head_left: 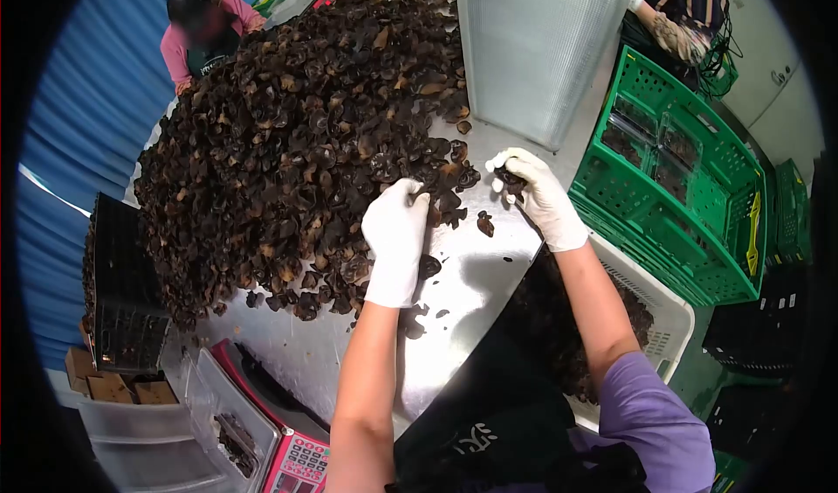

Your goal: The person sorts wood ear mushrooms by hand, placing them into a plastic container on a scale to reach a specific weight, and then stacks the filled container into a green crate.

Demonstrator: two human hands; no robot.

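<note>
- Closest to the lens, a black apron (489, 406) hangs against the table's near edge, between the person's two bare forearms
- At far left, a black tray (122, 292) stands at the table's side, with cardboard boxes (113, 384) below it
- Clear plastic box (209, 397) lies open beside a pink scale (301, 462); a few dark bits sit inside the box
- Heap of dried black fungus (305, 144) covers most of the steel table (471, 292), its long axis running from the near left up toward the far centre, where a co-worker in a pink top (205, 30) stands
- Left hand (397, 231), in a white glove, rests palm down on the heap's near edge, arm straight and reaching forward, fingers curled into the fungus; whether it grips anything I cannot tell
- Loose piece (484, 224) lies alone on bare steel between the two hands
- Right hand (537, 196), also gloved, is raised just clear of the heap with the wrist bent, fingertips and thumb pinched on a small dark piece (509, 180); which way that piece points is too small to tell
- Stack of clear containers (532, 48) stands upright beyond the right hand
- White crate (676, 318) beside the right elbow holds more fungus
- Green crate (698, 187) at far right holds filled clear boxes
</note>
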